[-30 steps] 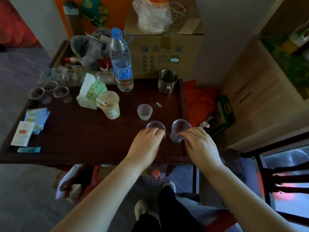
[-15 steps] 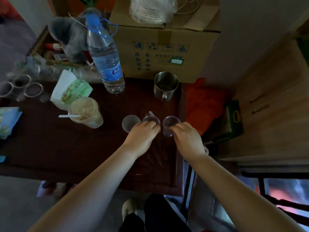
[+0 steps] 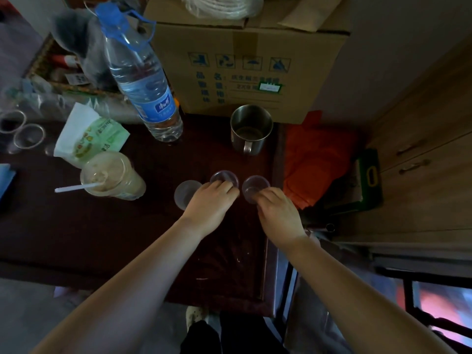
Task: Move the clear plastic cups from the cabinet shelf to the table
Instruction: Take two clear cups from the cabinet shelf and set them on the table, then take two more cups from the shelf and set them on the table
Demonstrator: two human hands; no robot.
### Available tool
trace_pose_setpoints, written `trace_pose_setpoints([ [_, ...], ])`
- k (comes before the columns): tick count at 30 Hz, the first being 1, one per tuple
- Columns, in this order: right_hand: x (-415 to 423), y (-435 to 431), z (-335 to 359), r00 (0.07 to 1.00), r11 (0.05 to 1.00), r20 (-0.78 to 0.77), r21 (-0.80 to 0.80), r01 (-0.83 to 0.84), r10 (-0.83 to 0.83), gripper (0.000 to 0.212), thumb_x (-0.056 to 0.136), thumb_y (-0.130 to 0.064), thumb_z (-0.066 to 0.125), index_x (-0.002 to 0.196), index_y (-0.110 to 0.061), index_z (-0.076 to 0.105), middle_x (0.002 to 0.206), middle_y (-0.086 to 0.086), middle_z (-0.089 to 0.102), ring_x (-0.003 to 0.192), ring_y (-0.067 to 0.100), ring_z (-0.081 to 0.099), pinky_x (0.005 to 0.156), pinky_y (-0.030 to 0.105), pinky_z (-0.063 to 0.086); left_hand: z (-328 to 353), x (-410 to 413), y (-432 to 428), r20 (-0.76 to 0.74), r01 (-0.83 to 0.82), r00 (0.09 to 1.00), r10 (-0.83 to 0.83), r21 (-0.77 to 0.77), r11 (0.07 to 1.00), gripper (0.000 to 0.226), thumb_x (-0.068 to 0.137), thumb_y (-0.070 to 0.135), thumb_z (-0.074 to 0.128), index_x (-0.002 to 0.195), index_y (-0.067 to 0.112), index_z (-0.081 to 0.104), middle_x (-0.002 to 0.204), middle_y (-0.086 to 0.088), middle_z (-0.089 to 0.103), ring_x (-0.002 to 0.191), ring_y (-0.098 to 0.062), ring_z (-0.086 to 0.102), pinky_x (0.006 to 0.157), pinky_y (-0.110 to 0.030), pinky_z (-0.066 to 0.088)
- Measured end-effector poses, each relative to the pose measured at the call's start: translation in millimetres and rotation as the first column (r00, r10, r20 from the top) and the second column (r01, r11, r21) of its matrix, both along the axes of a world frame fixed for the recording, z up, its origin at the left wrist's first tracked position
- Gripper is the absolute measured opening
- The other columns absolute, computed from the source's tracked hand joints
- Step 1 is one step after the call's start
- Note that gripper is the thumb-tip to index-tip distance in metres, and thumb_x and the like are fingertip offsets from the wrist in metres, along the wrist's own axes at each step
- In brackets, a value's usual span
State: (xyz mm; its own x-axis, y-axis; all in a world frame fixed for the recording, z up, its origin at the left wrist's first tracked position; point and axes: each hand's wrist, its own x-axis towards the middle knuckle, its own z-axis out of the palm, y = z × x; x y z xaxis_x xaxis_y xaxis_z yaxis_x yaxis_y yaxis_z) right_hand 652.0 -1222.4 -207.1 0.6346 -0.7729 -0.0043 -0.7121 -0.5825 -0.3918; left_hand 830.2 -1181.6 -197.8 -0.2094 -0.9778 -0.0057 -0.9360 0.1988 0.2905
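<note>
Clear plastic rims of two empty cups (image 3: 28,136) show at the left edge of the frame on the dark wooden table (image 3: 76,231). Right of them a lidded drink with a straw (image 3: 112,176) stands below a tall water bottle (image 3: 141,80). At centre frame a frosted cup (image 3: 185,194) stands upright just left of the left hand (image 3: 210,204), whose fingers curl around a clear cup (image 3: 224,177). Just to its right, the right hand (image 3: 277,212) grips a second clear cup (image 3: 255,186) near the table's right edge. A steel mug (image 3: 251,129) sits above both, before a cardboard box (image 3: 245,65).
</note>
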Motion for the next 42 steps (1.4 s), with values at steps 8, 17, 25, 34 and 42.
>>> trace_pose_setpoints([
  [8,-2,8,3,0.999,0.999,0.031,-0.008,0.033,-0.032,0.033,0.082,0.001,0.059,0.114,-0.008,0.062,0.110,0.006,0.066,0.110,0.025,0.055,0.091,0.039,0.048,-2,2,8,-0.022,-0.010,1.000,0.009,-0.030,1.000,0.029,0.075,-0.001,0.064,0.101,0.012,0.063,0.101,-0.005,0.064,0.095,-0.025,0.059,0.078,-0.041,0.050],
  [17,-9,34,47,0.982,0.984,0.109,-0.070,0.164,-0.156,0.033,0.086,-0.009,0.059,0.118,-0.011,0.058,0.117,0.003,0.062,0.114,0.019,0.051,0.096,0.030,0.040,41,2,33,-0.088,-0.091,0.993,0.081,-0.123,0.988,0.020,0.085,0.019,0.060,0.105,0.017,0.062,0.109,0.002,0.062,0.102,-0.019,0.057,0.090,-0.035,0.043],
  [25,-4,103,128,0.915,0.899,0.137,-0.179,0.399,-0.379,0.044,0.089,-0.035,0.054,0.129,-0.016,0.048,0.129,0.001,0.054,0.122,0.017,0.044,0.100,0.031,0.038,129,12,68,-0.147,-0.014,0.989,-0.024,-0.254,0.967,0.041,0.087,0.033,0.056,0.123,0.016,0.052,0.125,-0.002,0.055,0.113,-0.019,0.053,0.091,-0.036,0.044],
  [34,-5,255,207,0.730,0.683,0.211,-0.260,0.683,-0.650,0.058,0.089,-0.049,0.045,0.135,-0.013,0.044,0.136,0.004,0.051,0.129,0.020,0.041,0.106,0.033,0.034,199,3,157,-0.181,0.237,0.935,-0.304,-0.317,0.918,0.051,0.090,0.043,0.047,0.133,0.017,0.044,0.137,-0.003,0.047,0.128,-0.020,0.040,0.103,-0.038,0.036],
  [42,-61,401,254,0.500,0.379,0.298,-0.382,0.843,-0.813,0.054,0.088,-0.045,0.051,0.129,-0.009,0.048,0.129,0.008,0.056,0.125,0.025,0.044,0.107,0.038,0.036,261,-87,247,-0.156,0.560,0.735,-0.660,-0.410,0.720,0.050,0.089,0.045,0.048,0.129,0.015,0.050,0.134,-0.005,0.051,0.126,-0.021,0.041,0.105,-0.036,0.031],
])
